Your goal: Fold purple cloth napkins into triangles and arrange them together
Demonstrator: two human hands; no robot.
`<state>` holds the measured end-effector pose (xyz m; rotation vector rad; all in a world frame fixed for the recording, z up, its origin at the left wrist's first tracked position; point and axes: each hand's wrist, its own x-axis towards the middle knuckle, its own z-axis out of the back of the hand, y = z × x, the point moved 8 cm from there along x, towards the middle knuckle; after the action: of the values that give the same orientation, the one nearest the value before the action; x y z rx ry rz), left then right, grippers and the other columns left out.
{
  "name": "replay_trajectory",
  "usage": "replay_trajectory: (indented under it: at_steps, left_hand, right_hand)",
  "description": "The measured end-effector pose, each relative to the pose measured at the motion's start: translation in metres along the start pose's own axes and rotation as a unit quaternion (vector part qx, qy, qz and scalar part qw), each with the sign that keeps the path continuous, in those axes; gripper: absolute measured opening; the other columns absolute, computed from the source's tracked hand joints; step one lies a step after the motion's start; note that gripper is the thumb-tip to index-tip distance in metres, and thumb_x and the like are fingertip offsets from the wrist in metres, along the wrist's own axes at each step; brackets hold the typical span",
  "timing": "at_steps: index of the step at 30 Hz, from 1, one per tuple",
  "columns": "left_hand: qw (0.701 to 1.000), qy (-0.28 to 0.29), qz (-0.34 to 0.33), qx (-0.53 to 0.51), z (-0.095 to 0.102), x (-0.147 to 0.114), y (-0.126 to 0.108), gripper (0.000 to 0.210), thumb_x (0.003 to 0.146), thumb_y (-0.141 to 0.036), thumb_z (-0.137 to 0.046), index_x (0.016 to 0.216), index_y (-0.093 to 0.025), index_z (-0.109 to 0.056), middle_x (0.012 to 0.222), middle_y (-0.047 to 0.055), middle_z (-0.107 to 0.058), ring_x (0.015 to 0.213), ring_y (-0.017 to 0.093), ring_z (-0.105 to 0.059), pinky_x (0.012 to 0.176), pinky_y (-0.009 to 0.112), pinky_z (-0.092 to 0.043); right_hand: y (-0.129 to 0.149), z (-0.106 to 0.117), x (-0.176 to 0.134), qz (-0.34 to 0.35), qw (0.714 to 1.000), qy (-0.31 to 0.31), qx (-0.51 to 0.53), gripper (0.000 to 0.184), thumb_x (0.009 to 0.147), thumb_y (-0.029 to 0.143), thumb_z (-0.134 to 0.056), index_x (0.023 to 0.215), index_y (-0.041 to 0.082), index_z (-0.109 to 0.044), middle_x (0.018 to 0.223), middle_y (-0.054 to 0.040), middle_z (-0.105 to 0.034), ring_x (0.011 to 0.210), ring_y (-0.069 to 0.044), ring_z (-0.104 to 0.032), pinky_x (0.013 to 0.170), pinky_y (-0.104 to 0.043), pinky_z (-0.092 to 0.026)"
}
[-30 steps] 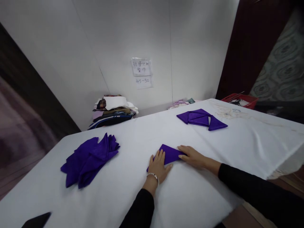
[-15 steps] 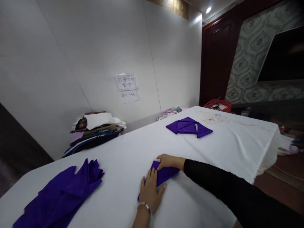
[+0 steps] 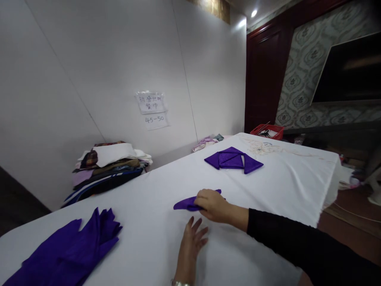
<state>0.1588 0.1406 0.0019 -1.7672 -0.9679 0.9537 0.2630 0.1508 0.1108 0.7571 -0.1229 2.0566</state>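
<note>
My right hand (image 3: 210,204) is closed around a folded purple napkin (image 3: 183,204), held at or just over the white tablecloth; its pointed end sticks out to the left and a small corner shows behind the knuckles. Below it, my left hand (image 3: 193,240) is empty, with the fingers apart and bent, near the cloth. Farther back lies another purple napkin (image 3: 230,159), folded into a flat shape with pointed ends. A loose heap of purple napkins (image 3: 71,250) spreads over the near left of the table.
The white tablecloth (image 3: 143,238) covers the long table. Folded clothes (image 3: 110,169) are stacked beyond its far edge by the wall, with more cloth (image 3: 205,143) farther right. A red basket (image 3: 268,132) stands past the far right end.
My right hand has gripped the napkin and turned it, where it lay flat under both hands before. My left hand has come off it. The view has shifted slightly right.
</note>
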Motion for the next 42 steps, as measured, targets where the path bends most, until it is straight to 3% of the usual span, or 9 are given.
replay_trajectory:
  at_steps: [3,7,16,19,22,26,30,37,42]
  left_hand:
    - [0.971,0.066,0.025,-0.228,-0.009,0.004,0.004,0.06,0.077,-0.066,-0.038,0.115,-0.023,-0.056,0.117,0.012,-0.059,0.106,0.029,-0.055,0.089,0.046,-0.043]
    - [0.954,0.056,0.079,-0.283,-0.002,0.01,0.02,0.033,0.08,-0.039,-0.054,0.104,-0.018,-0.063,0.1,0.01,-0.068,0.103,0.026,-0.058,0.092,0.04,-0.043]
    - [0.963,-0.104,0.066,-0.241,0.021,0.009,0.02,0.04,0.067,-0.012,-0.065,0.107,-0.015,-0.059,0.083,0.008,-0.071,0.086,0.025,-0.065,0.082,0.041,-0.05]
    - [0.959,-0.119,0.054,-0.25,0.026,0.01,0.017,0.039,0.065,-0.012,-0.066,0.103,-0.017,-0.06,0.083,0.007,-0.071,0.087,0.025,-0.065,0.082,0.041,-0.05]
    - [0.959,-0.112,0.042,-0.255,0.025,0.011,0.016,0.038,0.064,-0.012,-0.067,0.101,-0.018,-0.061,0.085,0.006,-0.071,0.089,0.025,-0.065,0.083,0.041,-0.05]
    - [0.958,-0.103,0.039,-0.264,0.022,0.01,0.015,0.036,0.065,-0.013,-0.068,0.1,-0.019,-0.061,0.088,0.006,-0.071,0.091,0.024,-0.064,0.086,0.041,-0.049]
    - [0.954,-0.1,0.031,-0.281,0.023,0.009,0.01,0.036,0.066,-0.013,-0.066,0.101,-0.02,-0.061,0.09,0.005,-0.071,0.092,0.023,-0.064,0.087,0.04,-0.048]
    - [0.95,-0.098,0.028,-0.293,0.021,0.009,0.009,0.039,0.064,-0.01,-0.066,0.101,-0.021,-0.061,0.086,0.003,-0.071,0.087,0.022,-0.065,0.087,0.039,-0.048]
    - [0.952,-0.103,0.025,-0.287,0.02,0.009,0.014,0.039,0.061,-0.011,-0.069,0.098,-0.021,-0.062,0.087,0.003,-0.071,0.087,0.023,-0.065,0.086,0.039,-0.048]
  right_hand:
    - [0.03,-0.016,-0.023,0.118,0.99,0.032,-0.07,0.011,0.084,0.016,-0.046,0.079,0.018,-0.056,0.083,-0.0036,-0.058,0.078,-0.015,-0.048,0.072,-0.03,-0.038]
    - [0.045,-0.036,-0.052,0.153,0.983,0.086,-0.043,0.015,0.086,0.013,-0.042,0.085,0.018,-0.056,0.101,-0.0043,-0.058,0.087,-0.015,-0.049,0.079,-0.03,-0.038]
    - [0.014,-0.009,-0.09,-0.019,0.981,-0.002,0.193,0.036,0.081,0.014,-0.045,0.116,0.022,-0.05,0.122,-0.009,-0.051,0.118,-0.021,-0.041,0.1,-0.045,-0.03]
    - [-0.03,-0.008,-0.101,-0.216,0.927,-0.07,0.297,0.031,0.083,0.026,-0.049,0.114,0.024,-0.053,0.123,-0.0089,-0.05,0.115,-0.022,-0.044,0.095,-0.042,-0.038]
    - [-0.056,-0.027,-0.112,-0.384,0.814,-0.06,0.432,0.042,0.08,0.036,-0.055,0.12,0.025,-0.049,0.124,-0.0087,-0.05,0.112,-0.024,-0.048,0.09,-0.041,-0.043]
    - [-0.054,-0.047,-0.11,-0.443,0.693,-0.026,0.567,0.063,0.077,0.039,-0.061,0.132,0.023,-0.036,0.122,-0.0099,-0.052,0.104,-0.023,-0.055,0.086,-0.04,-0.046]
    - [-0.058,-0.045,-0.109,-0.462,0.67,-0.076,0.577,0.067,0.073,0.038,-0.066,0.132,0.025,-0.036,0.13,-0.0088,-0.045,0.111,-0.023,-0.05,0.09,-0.038,-0.044]
    - [-0.033,-0.059,-0.101,-0.441,0.548,-0.047,0.709,0.066,0.076,0.035,-0.065,0.132,0.025,-0.032,0.104,-0.0057,-0.061,0.091,-0.019,-0.061,0.084,-0.042,-0.048]
    - [-0.045,-0.057,-0.103,-0.443,0.566,-0.125,0.684,0.082,0.07,0.025,-0.07,0.137,0.024,-0.022,0.091,-0.0013,-0.063,0.084,-0.016,-0.062,0.084,-0.037,-0.048]
